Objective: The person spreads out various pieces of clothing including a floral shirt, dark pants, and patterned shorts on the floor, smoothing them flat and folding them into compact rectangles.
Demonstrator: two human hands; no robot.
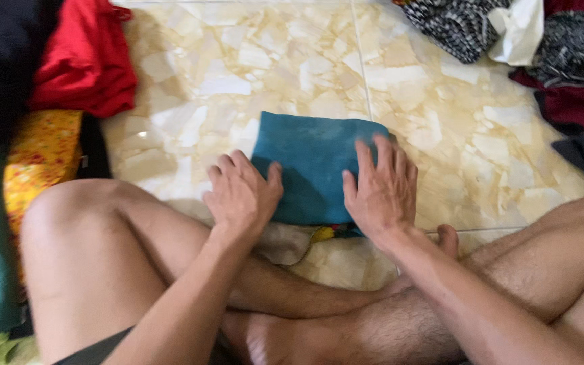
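Crossed bare legs [346,318] nearest the camera, seated on cream marble-pattern floor tiles [441,115]. Both hands flat, fingers spread, gripping nothing. Left hand [241,192] presses the left edge of a folded teal cloth [309,159]; right hand [381,189] presses its right side. Cloth lies on the floor just ahead of the shins. Red garment [86,57] far left, dark clothes pile [542,40] far right.
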